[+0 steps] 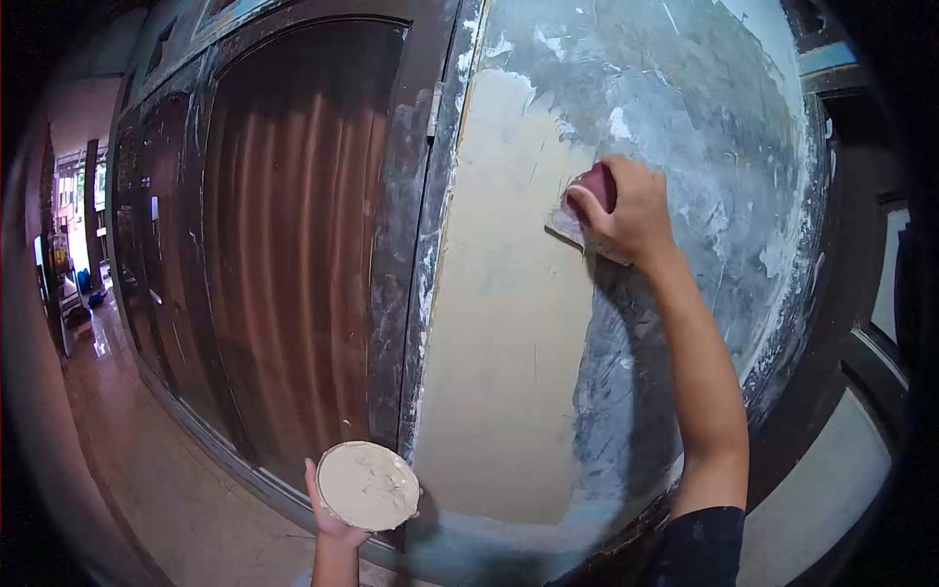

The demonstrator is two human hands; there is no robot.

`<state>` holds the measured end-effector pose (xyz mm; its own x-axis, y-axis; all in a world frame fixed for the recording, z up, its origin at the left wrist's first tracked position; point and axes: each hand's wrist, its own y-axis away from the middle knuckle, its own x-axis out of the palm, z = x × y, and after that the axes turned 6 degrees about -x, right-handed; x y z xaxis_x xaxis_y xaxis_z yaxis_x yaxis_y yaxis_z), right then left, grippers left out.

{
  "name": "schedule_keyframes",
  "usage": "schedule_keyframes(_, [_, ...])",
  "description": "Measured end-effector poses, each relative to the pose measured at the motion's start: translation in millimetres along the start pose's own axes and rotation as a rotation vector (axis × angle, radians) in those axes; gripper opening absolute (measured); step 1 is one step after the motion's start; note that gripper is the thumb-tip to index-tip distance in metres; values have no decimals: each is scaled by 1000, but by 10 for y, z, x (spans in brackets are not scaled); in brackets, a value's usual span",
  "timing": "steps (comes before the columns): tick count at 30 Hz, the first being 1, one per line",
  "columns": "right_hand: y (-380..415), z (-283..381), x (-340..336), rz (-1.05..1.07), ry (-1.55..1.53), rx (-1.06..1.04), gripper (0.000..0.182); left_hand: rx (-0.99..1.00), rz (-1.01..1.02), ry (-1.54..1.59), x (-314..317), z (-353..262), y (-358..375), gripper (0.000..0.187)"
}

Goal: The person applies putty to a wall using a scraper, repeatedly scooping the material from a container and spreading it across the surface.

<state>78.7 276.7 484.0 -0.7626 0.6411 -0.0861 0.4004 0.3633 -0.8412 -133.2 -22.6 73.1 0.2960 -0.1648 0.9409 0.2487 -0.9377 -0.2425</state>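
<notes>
My right hand [634, 210] is closed around a scraper with a dark red handle [595, 186]; its flat edge lies against the wall, at the right border of a cream layer of filler [509, 293]. Grey-blue wall surface [675, 108] with white patches shows above and to the right of that layer. Low in the view, my left hand [337, 523] holds up a round container [369, 486] of cream paste from below. The paste surface is uneven, and some is smeared on the rim.
Left of the wall stands a dark door frame [396, 196] around a panel with brown curtains [284, 245]. Another dark frame [851, 245] is at the far right. Tiled floor [176, 440] runs along the left toward a bright opening with objects.
</notes>
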Motion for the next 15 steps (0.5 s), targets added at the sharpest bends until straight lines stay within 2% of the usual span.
schedule_keyframes(1, [-4,-27,18,-1,0,2,43,14,-54,-9,23,-1,-2,104])
schedule_keyframes(4, [-144,-179,25,-115,125,229,47,21,-41,-95,2,9,-35,104])
schedule_keyframes(5, [-173,-226,2,-115,125,231,47,20,-32,-107,16,9,-33,104])
schedule_keyframes(7, [-180,-322,-39,-139,-3,294,49,3,-17,-71,-45,-11,-20,106])
schedule_keyframes(8, [-127,-345,-30,-39,-41,270,48,-12,-1,-31,-93,-22,-13,108])
schedule_keyframes(9, [-78,-287,-36,-42,-41,268,48,-26,18,9,-114,-30,-19,110])
schedule_keyframes(11, [10,-144,-43,13,-59,-14,48,-28,24,-77,-34,-26,-19,110])
schedule_keyframes(13, [-34,-175,35,-12,-9,-44,48,21,-35,60,28,-11,-28,103])
schedule_keyframes(14, [-119,-236,66,-58,59,78,48,49,-22,-210,15,-9,-38,103])
schedule_keyframes(15, [-217,-274,78,-105,129,200,48,48,-19,-212,21,2,-44,103])
